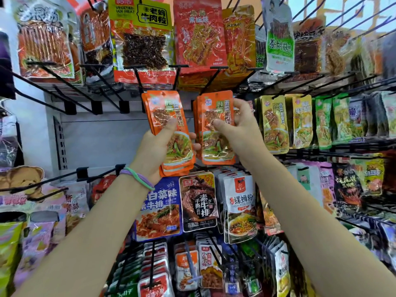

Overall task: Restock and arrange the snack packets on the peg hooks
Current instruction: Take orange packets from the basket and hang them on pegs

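Note:
My left hand [157,148] grips a stack of orange snack packets [169,116], thumb across the front, tilted slightly left. Beside it, my right hand [237,125] pinches a second stack of the same orange packets [214,144] between thumb and fingers. Both stacks are held up in front of the middle row, just under black peg hooks [211,80] that stick out from the rack. Whether either stack hangs on a hook I cannot tell. The two stacks almost touch at their lower edges.
Yellow packets [273,125] and green packets [323,121] hang to the right on the same row. Red and orange packets [199,33] fill the row above. Blue, black and white packets [197,202] hang below. Bare hooks [70,91] jut out at the left.

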Motion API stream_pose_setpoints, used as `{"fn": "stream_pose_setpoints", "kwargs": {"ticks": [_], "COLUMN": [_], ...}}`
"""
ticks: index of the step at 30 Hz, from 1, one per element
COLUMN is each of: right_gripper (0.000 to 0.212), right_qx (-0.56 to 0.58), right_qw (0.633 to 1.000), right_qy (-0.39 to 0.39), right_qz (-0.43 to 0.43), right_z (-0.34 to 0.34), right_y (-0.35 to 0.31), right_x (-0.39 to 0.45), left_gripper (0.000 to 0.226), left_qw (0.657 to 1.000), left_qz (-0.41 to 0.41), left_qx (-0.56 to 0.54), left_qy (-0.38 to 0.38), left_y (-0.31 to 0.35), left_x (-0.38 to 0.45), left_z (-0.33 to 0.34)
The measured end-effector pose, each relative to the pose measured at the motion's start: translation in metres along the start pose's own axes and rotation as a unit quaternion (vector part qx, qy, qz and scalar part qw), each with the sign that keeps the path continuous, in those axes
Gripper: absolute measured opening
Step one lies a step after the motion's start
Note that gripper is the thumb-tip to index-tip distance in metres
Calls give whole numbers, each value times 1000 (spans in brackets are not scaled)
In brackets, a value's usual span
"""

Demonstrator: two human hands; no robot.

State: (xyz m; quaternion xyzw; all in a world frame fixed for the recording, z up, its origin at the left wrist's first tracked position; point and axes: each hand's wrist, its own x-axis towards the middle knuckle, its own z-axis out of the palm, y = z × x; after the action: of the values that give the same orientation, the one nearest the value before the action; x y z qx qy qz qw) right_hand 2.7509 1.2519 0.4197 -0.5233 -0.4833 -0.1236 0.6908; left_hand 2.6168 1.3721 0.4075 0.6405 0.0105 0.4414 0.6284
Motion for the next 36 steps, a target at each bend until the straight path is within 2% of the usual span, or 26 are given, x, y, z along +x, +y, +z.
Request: {"fn": "stream_pose_setpoints", "kwargs": {"ticks": [3, 6, 9, 14, 18, 20, 22, 24, 27, 30, 33, 36], "right_gripper": [66, 57, 46, 51, 45, 33, 24, 25, 36, 18, 6, 12], "right_qx": [6, -22, -17, -16, -124, -216, -256, -215, -122, -82, -44, 3], "right_qw": [999, 997, 998, 999, 991, 972, 952, 960, 989, 989, 995, 999], "right_qy": [1, 3, 2, -16, -3, 39, 102, 89, -47, -123, -93, -46], "right_qz": [-37, -71, -65, -31, -44, -85, -137, -153, -70, -17, 2, 17], "right_z": [-3, 0, 2, 2, 0, 1, 2, 5, 13, 20, 17, 8], "right_y": [-4, -6, -1, 5, 14, 16, 10, 1, -16, -18, -15, -14], "right_x": [2, 7, 14, 26, 29, 25, 16, 7, -5, -9, -3, 3], "left_gripper": [35, 36, 40, 39, 29, 25, 23, 20, 24, 34, 40, 31], "left_qw": [1000, 1000, 1000, 1000, 999, 999, 999, 999, 998, 997, 999, 1000], "left_qz": [15, 11, 3, 1, 0, 2, 2, 3, 15, 27, 4, -11], "left_qx": [1, -8, -17, -24, -28, -30, -27, -22, -9, 20, 26, 19], "left_qy": [3, 5, -2, -20, -33, -40, -45, -48, -67, -71, -29, 10], "left_y": [1, 2, 4, 0, 0, 0, 0, 0, 1, -1, 3, 8], "left_x": [0, 0, -1, -1, -1, -1, -2, -2, -5, -4, -5, -5], "left_z": [1, -2, -4, -6, -7, -8, -10, -12, -10, -9, -6, -5]}}
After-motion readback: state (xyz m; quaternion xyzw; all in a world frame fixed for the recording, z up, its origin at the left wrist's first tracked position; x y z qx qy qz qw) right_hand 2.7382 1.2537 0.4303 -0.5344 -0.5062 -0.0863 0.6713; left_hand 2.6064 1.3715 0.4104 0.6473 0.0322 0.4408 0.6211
